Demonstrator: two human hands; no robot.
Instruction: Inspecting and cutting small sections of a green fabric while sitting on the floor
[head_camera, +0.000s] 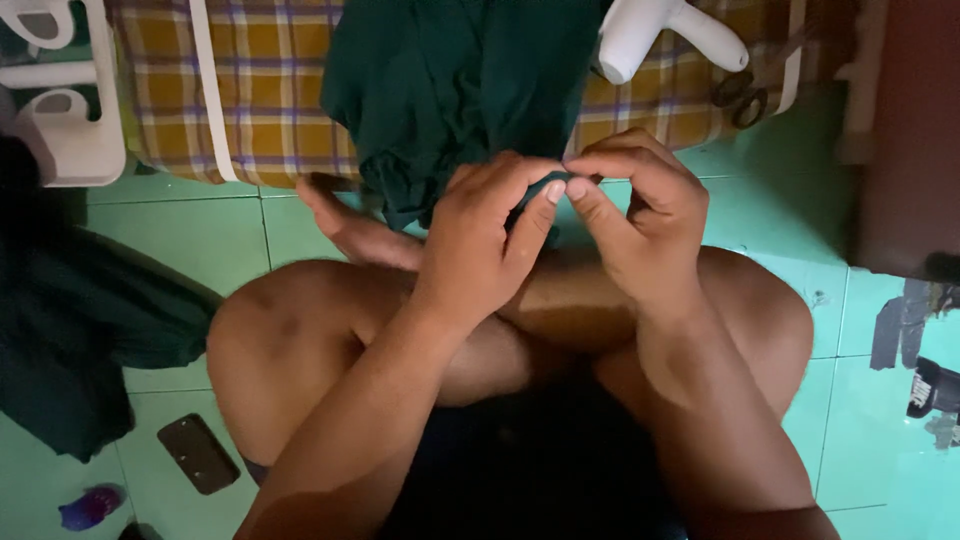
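Both hands meet above my crossed legs; my left hand (480, 240) and right hand (640, 215) pinch a fold of dark green cloth (450, 90) between fingertips; it hangs from the checked mattress (260, 90), scissors (742, 98) lying nearby.

A yellow plaid cloth (260, 90) with white bands covers the raised surface along the top of the view. On it, near its right end, lie a white handheld appliance (660, 35) and a pair of scissors (742, 98). A white plastic rack (62, 110) stands at the top left. On the green tiled floor (200, 235), a dark heap of fabric (70, 330) lies at the left edge, with a dark phone (197, 453) and a small purple object (90, 505) near the bottom left corner.
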